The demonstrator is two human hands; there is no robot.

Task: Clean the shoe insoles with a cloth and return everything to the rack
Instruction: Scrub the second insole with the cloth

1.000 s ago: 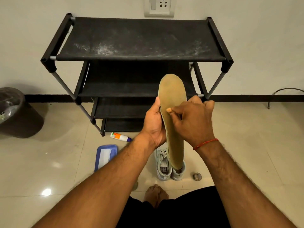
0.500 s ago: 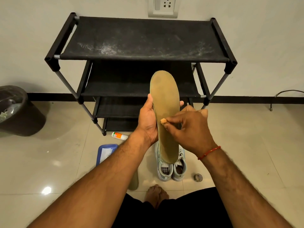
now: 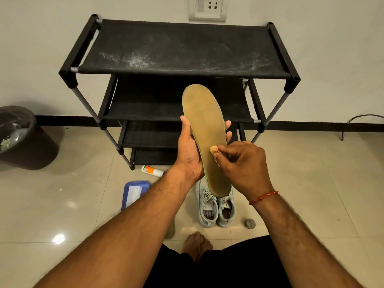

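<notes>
insole [image 3: 204, 129] held upright mid-frame, toe at 12 o'clock, heel at 6. left hand [image 3: 190, 150] grips its 9 o'clock edge, fingertips showing at 3. right hand [image 3: 243, 163] pinches small tan cloth wad [image 3: 214, 150] against the insole face. shoes [image 3: 215, 206] on floor at 6 of it, rack [image 3: 182, 48] at 12, tube [image 3: 152, 171] and blue tray [image 3: 135, 192] at 8, bin [image 3: 22, 138] at 9
</notes>
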